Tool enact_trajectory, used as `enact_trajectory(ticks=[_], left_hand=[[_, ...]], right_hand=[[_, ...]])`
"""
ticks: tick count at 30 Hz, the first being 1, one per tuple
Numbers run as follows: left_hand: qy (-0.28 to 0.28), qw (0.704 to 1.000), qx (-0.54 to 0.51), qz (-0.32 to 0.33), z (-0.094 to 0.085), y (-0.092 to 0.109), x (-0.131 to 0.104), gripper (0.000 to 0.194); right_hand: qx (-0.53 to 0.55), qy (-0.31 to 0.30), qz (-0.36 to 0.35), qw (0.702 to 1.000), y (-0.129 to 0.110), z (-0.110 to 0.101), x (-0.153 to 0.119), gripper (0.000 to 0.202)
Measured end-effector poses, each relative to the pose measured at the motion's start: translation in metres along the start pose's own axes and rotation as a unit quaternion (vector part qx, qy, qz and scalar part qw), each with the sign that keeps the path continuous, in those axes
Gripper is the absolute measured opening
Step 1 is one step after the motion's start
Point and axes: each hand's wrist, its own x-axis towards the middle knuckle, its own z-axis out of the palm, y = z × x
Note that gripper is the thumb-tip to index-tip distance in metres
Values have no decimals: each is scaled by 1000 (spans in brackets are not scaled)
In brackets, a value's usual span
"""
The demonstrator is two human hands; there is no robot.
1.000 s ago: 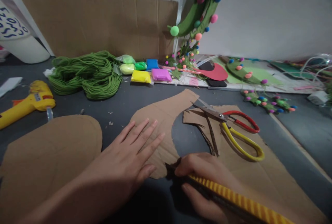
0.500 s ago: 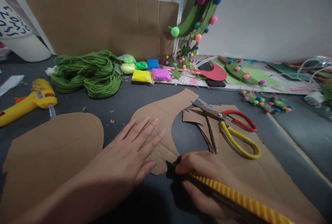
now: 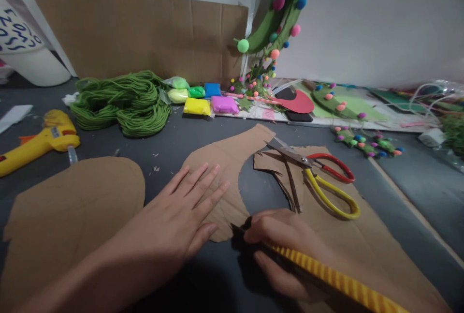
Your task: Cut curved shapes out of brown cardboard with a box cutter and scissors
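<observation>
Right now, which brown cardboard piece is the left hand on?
The middle, curved cardboard piece narrowing to a neck, under the left hand. The round-ended piece lies further left; the right piece bears metal scissors with red and yellow handles.

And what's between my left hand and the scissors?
Going right from your left hand, the head view shows part of the curved cardboard piece, some dark tabletop, then the cut edge of the cardboard sheet partly under the scissors.

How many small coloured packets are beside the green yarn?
6 visible: yellow packet and purple packet in front; blue packet and bright green packet behind; pale yellow packet and pale green packet nearest the yarn. Others may be hidden.
</observation>
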Motion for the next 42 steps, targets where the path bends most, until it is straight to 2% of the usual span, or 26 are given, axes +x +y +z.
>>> enact_trajectory(ticks=[6, 10, 16, 24, 30, 33, 36, 38, 40, 42], left_hand=[[0, 1000, -3, -6, 1, 0, -1, 61], [-2, 1000, -13, -11, 2, 1, -2, 60], [-12, 999, -24, -19, -1, 1, -1, 57], [-17, 1000, -9, -14, -3, 1, -2, 59], [-19, 1000, -14, -16, -2, 1, 0, 59], [-21, 999, -28, -20, -3, 1, -1, 60], [-14, 998, -48, -37, -6, 0, -4, 68], [4, 995, -61, -74, -8, -1, -6, 72], [23, 992, -62, -110, -9, -2, -9, 68], [30, 991, -54, -119, -10, -3, -10, 60]], right_hand=[[-10, -10, 10, 1000, -1, -1, 2, 18], [-11, -37, -17, 999, 1, -2, 3, 17], [-14, 2, 0, 1000, -2, 0, 1, 18], [-21, -14, -2, 1000, -2, 0, 3, 19], [-14, -2, 9, 1000, -2, 2, -3, 18], [27, 10, 51, 998, 0, -1, -6, 16], [103, 79, 150, 980, 5, -5, -7, 9], [141, 125, 210, 959, 7, -6, -6, 8], [150, 152, 227, 950, 8, -5, -3, 10], [145, 154, 216, 953, 8, -3, 0, 10]])
